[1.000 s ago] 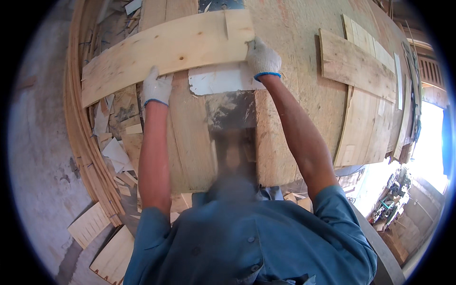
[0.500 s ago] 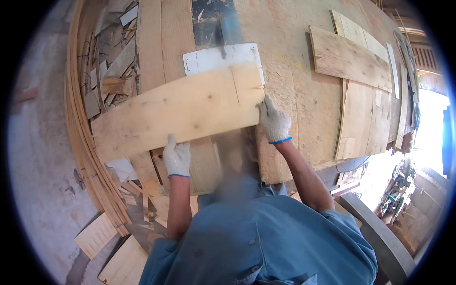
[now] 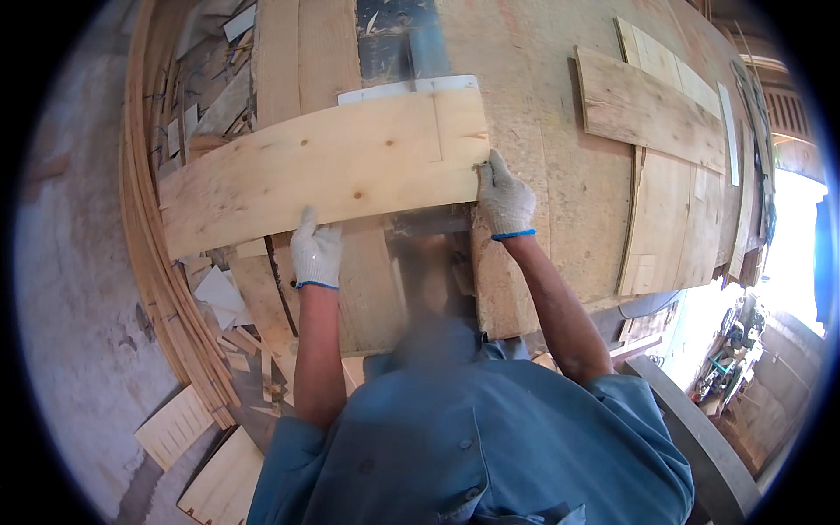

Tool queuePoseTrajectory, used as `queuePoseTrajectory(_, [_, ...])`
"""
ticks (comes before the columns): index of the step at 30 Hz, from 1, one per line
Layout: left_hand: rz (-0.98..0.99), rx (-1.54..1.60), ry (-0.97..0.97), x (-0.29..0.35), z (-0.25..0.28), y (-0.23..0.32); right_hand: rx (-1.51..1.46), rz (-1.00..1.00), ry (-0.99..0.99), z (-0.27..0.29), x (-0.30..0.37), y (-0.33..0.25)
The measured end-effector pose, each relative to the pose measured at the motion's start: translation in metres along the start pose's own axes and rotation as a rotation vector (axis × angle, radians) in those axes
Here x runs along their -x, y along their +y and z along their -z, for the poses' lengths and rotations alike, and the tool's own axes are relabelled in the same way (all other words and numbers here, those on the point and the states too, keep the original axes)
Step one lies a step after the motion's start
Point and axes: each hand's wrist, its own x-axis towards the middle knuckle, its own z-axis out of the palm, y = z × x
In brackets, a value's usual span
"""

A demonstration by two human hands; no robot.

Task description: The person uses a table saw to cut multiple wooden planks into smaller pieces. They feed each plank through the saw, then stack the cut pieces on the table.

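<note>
Across the workbench lies a long pale wooden board (image 3: pixel 319 166) with several knots and a dark slit near its right end. My left hand (image 3: pixel 316 254), in a white knit glove, grips the board's near edge left of its middle, thumb on top and the other fingers partly hidden. At the board's right end, my right hand (image 3: pixel 507 198), gloved the same way, pinches the near corner. Behind the far edge a strip of a white plate (image 3: pixel 446 84) shows; the board covers the rest of it.
The wooden bench top (image 3: pixel 516 114) carries a brown plank (image 3: pixel 652 105) and plywood sheets (image 3: pixel 669 219) at the right. Scrap wood (image 3: pixel 223 105) is piled on the left beside long thin strips (image 3: pixel 144 219). A dark metal piece (image 3: pixel 398 44) lies beyond the board.
Both hands have pushed the board away from me and slightly left. More of the white plate is now covered, and the bench on the near side shows more.
</note>
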Motion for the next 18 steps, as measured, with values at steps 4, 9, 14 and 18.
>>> queuePoseTrajectory(4, [-0.001, 0.019, -0.023, 0.004, -0.005, -0.002, 0.019, 0.008, -0.073, 0.011, -0.005, -0.006])
queuePoseTrajectory(9, [-0.004, 0.006, 0.013, -0.001, -0.012, 0.001, 0.009, 0.102, 0.046, -0.006, -0.013, 0.006])
queuePoseTrajectory(14, [-0.038, -0.029, -0.022, -0.035, -0.014, 0.008, -0.002, 0.174, 0.041, -0.002, -0.028, -0.01])
queuePoseTrajectory(18, [-0.05, -0.038, -0.06, -0.049, -0.033, 0.013, 0.018, 0.081, -0.01, -0.001, -0.047, -0.025])
